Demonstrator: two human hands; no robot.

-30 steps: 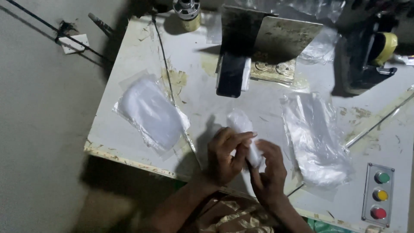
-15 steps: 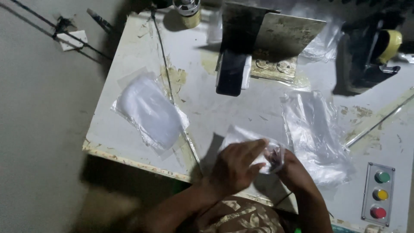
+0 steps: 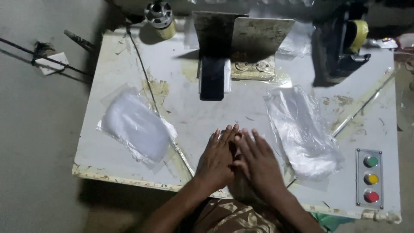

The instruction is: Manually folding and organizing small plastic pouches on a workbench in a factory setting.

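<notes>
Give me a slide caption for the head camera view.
Left hand and right hand press flat, side by side, on a worn white table between two plastic bag stacks.

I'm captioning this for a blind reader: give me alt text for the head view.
Left hand and right hand press flat, side by side, on a worn white table. A stack of white pieces lies left, clear plastic bags right.

A clear plastic packet holding something flat and white (image 3: 137,128) lies on the left part of the white worktable (image 3: 189,99), tilted, near the front edge. A loose stack of empty clear plastic bags (image 3: 304,129) lies right of centre, reaching toward the front edge. More crumpled clear plastic (image 3: 297,41) sits at the back. A dark, unlit phone screen (image 3: 212,84) lies upright at centre back.
</notes>
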